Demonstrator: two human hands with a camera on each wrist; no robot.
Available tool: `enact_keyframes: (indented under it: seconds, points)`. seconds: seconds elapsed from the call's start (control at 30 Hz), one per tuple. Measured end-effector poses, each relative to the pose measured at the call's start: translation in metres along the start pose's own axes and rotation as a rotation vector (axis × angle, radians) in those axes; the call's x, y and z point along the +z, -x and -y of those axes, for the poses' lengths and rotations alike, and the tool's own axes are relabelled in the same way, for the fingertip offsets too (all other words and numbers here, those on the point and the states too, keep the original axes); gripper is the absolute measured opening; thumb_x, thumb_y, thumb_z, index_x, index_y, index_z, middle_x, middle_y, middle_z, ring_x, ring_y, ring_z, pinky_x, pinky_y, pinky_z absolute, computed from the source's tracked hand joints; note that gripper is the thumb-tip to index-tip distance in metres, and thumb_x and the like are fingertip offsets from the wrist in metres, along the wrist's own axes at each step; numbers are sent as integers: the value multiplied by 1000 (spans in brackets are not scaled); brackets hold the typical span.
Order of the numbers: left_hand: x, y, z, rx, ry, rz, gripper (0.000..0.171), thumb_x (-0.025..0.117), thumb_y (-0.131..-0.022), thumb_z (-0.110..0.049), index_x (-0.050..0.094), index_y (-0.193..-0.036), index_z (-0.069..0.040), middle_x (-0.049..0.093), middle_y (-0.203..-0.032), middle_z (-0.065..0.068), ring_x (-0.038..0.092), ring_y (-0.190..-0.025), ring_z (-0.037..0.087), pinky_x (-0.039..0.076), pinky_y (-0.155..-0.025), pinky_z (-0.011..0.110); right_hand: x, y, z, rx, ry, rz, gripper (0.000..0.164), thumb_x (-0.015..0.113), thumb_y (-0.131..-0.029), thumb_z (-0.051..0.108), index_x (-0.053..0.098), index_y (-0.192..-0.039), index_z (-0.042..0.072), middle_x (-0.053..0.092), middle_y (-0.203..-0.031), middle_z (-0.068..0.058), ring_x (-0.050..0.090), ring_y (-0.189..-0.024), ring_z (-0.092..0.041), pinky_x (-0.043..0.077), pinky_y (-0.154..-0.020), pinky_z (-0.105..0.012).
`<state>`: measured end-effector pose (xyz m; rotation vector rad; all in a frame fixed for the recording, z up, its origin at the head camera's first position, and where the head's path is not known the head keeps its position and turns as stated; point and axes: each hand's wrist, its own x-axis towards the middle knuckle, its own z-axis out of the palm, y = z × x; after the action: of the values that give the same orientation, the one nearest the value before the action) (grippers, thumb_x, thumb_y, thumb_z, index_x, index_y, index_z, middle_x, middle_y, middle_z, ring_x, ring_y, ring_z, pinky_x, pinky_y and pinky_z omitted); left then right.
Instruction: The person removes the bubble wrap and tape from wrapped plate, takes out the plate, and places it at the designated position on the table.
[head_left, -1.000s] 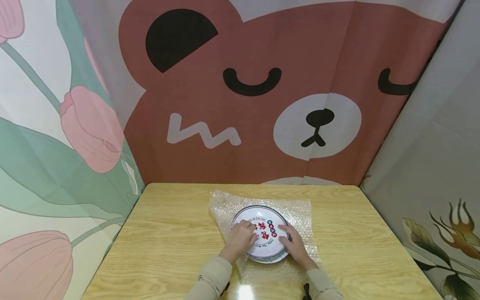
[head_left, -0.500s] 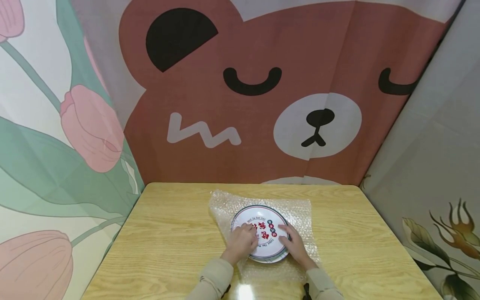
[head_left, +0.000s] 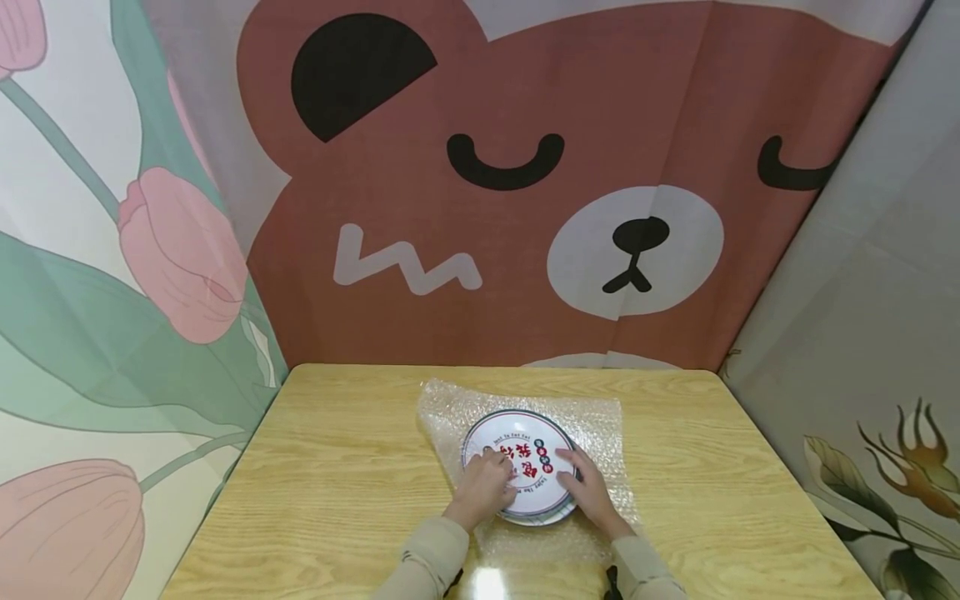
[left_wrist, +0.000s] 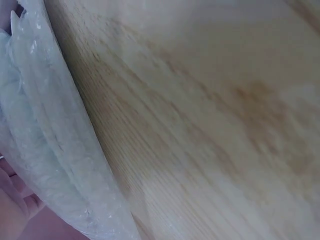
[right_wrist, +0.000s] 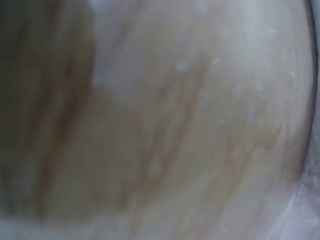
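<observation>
A round white plate (head_left: 528, 497) with red characters and dark-edged rings lies on a sheet of bubble wrap (head_left: 600, 417), and another plate rim shows just under its near edge. Bent fingers of my left hand (head_left: 483, 483) rest over the plate's left part, thumb towards its middle; what they hold is hidden beneath them. From the right side, my right hand (head_left: 591, 490) holds the plate's rim, thumb and forefinger on its face. In the left wrist view, thick layers of bubble wrap (left_wrist: 65, 150) run along the left edge, with fingers (left_wrist: 15, 200) beyond them.
All of it stands on a light wood-grain table (head_left: 337, 467). A curtain with a brown bear (head_left: 525, 250) hangs behind the table's far edge, with flowered cloths at both sides. The right wrist view is mostly blurred wood grain (right_wrist: 165, 125).
My left hand has shifted slightly on the plate, its fingers and thumb a little lower and to the right. The right hand, plate and bubble wrap stay practically where they were.
</observation>
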<state>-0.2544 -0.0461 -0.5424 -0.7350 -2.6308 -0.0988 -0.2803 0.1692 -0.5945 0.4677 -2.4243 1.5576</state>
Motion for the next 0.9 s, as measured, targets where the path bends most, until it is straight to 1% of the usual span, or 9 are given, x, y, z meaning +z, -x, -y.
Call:
enact_keyframes:
  seconds: [0.07, 0.1, 0.23, 0.3, 0.37, 0.43, 0.57, 0.63, 0.9]
  points:
    - [0, 0, 0, -1, -8, 17, 19, 66, -69, -31, 56, -64, -16, 53, -70, -4, 50, -68, 14, 41, -57, 26, 0, 0, 0, 1, -4, 0, 34, 60, -78, 1, 58, -112, -2, 38, -133, -25, 36, -120, -39, 22, -100, -23]
    - [0, -1, -1, -1, -12, 27, 19, 66, -69, -31, 56, -63, -16, 52, -69, -4, 50, -67, 14, 40, -57, 26, 0, 0, -1, 0, -3, 0, 34, 60, -78, 1, 58, -112, -2, 37, -133, -25, 36, -120, -39, 23, -99, -23]
    - [-1, -1, -2, -5, -27, 54, 19, 65, -70, -31, 57, -61, -16, 51, -66, -4, 48, -65, 13, 38, -55, 26, 1, 1, 0, -12, -1, -9, 34, 60, -77, 2, 59, -111, -2, 38, -131, -26, 37, -118, -40, 25, -99, -25]
    - [0, -1, -2, -3, -29, 54, 18, 64, -70, -29, 57, -60, -16, 51, -66, -4, 48, -64, 13, 38, -55, 26, 0, 1, 0, -18, 0, -10, 34, 61, -77, 2, 59, -111, -2, 39, -131, -26, 37, -119, -40, 25, -100, -28]
    - [0, -1, -2, -4, -31, 51, 17, 64, -70, -28, 57, -60, -16, 51, -65, -4, 48, -64, 13, 38, -55, 26, 0, 1, 0, -26, -5, -12, 33, 61, -78, 1, 59, -111, -1, 39, -131, -26, 36, -119, -40, 24, -100, -27]
    - [0, -1, -3, -7, -33, 54, 15, 64, -70, -26, 58, -61, -16, 52, -66, -3, 49, -64, 14, 38, -55, 26, 0, 1, 1, -29, -15, -13, 33, 60, -78, 1, 59, -111, -1, 38, -131, -26, 36, -119, -41, 23, -101, -29]
    - [0, -2, -4, -20, -39, 69, 12, 64, -72, -24, 62, -65, -15, 54, -68, -3, 50, -65, 14, 39, -57, 27, 0, 1, 2, -26, -14, -11, 34, 60, -78, 1, 58, -112, -2, 37, -132, -27, 34, -120, -42, 22, -101, -44]
    - [-1, -2, -5, -24, -42, 71, 11, 64, -72, -24, 64, -67, -15, 54, -68, -3, 50, -65, 14, 39, -57, 27, 0, 1, 2, -9, -10, -3, 34, 60, -78, 1, 58, -112, -2, 37, -132, -27, 34, -120, -42, 22, -100, -49]
    - [-3, -2, -6, -31, -59, 34, 16, 64, -76, -24, 63, -63, -14, 55, -65, -3, 50, -62, 14, 39, -55, 26, 0, 0, 0, 24, -7, 10, 34, 60, -77, 1, 58, -111, -2, 36, -134, -25, 34, -121, -40, 22, -100, -49]
